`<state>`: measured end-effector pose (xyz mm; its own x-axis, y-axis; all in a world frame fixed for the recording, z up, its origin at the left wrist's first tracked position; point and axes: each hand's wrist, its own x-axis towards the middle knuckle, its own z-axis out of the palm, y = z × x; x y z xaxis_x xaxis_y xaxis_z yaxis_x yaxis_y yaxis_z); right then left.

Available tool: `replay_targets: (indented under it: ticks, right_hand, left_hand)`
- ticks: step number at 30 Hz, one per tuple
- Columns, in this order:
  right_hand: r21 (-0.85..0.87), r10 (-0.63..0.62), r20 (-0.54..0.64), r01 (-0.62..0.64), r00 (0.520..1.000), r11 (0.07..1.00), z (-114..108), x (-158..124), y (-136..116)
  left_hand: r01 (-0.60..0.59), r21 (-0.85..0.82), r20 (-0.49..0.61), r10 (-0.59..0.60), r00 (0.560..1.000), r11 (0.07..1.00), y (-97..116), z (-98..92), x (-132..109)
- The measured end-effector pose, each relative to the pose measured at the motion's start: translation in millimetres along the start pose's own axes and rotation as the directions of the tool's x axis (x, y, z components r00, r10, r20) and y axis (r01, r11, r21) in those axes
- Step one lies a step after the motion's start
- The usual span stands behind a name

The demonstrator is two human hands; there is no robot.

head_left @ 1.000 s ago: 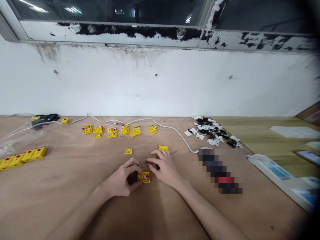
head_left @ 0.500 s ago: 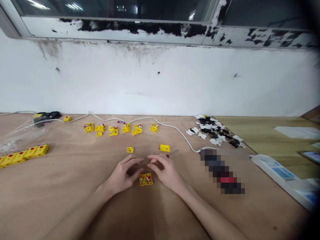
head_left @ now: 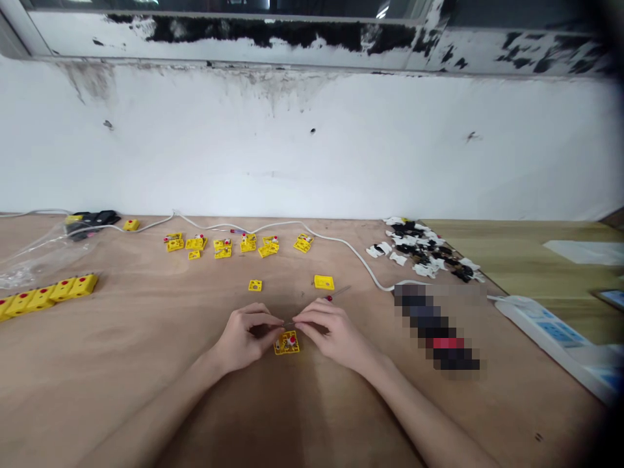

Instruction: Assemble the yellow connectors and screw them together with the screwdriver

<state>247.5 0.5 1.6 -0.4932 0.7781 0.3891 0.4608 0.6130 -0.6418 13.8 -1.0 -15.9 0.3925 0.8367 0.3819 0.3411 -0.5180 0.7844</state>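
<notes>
Two bare hands meet near centre of the light brown plywood table [head_left: 146, 364]. The left hand [head_left: 246, 338] and right hand [head_left: 331, 333] each have thumb and forefinger pressed together, pinching the ends of one thin dark sliver [head_left: 288, 323]; it is too small to tell what it is. It is held just above one small yellow square plastic part with a red dot [head_left: 286, 344], which lies on the table between the hands, touching or just beside the fingertips. Two loose yellow square plates sit farther off, one left [head_left: 255, 285] and one right [head_left: 324, 282]. One small red-tipped screwdriver [head_left: 337, 294] lies just right of the right plate. Six clusters of yellow parts with red and white bits [head_left: 248, 244] line up far, with one extra small piece on the near side of them. At the left edge sits one row of joined yellow blocks with red dots [head_left: 53, 292]; five are visible and the row is cut off by the frame. One white cable [head_left: 336, 243] runs along the far side to one white power strip [head_left: 546, 330] at right. One pile of black and white small pieces [head_left: 424, 255] is far right and one clear plastic bag [head_left: 34, 260] far left. One pixelated dark-and-red object [head_left: 436, 328] lies right of the hands. No readable writing or brand anywhere.
</notes>
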Motion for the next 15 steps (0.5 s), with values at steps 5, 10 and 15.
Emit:
replay_targets:
  ticks: [5, 10, 15]
  right_hand:
    - [-0.002, 0.003, 0.081, -0.003, 0.997, 1.000, -4.2, -3.3, -1.1]
    - [-0.018, 0.019, 0.141, -0.017, 0.990, 1.000, -7.5, -4.3, -6.9]
    - [-0.015, 0.021, 0.144, -0.019, 0.989, 1.000, -8.4, -4.7, -7.5]
  left_hand:
    - [-0.025, 0.105, 0.059, 0.019, 0.998, 0.994, 3.1, -1.1, -0.3]
    - [-0.093, 0.188, 0.118, 0.071, 0.990, 0.978, 4.9, -3.8, 1.6]
    - [-0.129, 0.234, 0.170, 0.090, 0.981, 0.964, 7.8, -4.3, 1.9]
